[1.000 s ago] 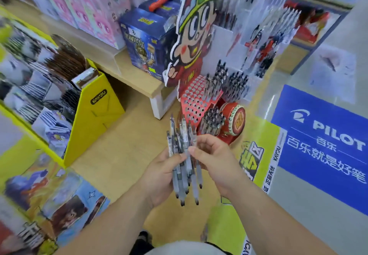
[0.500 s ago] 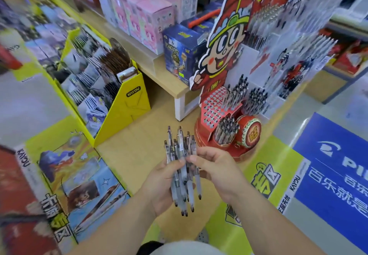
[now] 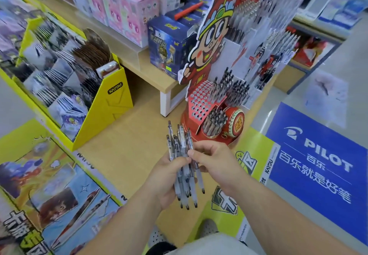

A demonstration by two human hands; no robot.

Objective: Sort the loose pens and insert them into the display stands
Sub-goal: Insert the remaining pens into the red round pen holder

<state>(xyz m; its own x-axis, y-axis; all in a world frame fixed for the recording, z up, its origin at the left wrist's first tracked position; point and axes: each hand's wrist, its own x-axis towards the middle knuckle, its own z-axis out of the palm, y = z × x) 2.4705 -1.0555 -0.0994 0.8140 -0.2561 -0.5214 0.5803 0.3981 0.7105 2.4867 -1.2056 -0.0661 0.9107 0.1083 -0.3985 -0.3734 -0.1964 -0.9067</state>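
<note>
view: one, head-worn, wide-angle
facing: looked forward and steeply down at floor and red display stand
nearness: close over left hand and right hand, mid-frame; forearms filled bottom edge
far field: shelf bent, blurred toward edges

Light wood floor adjoins glossy grey flooring. Blue Pilot floor sticker at right. Low wooden shelf carries boxes. Lighting even.
</note>
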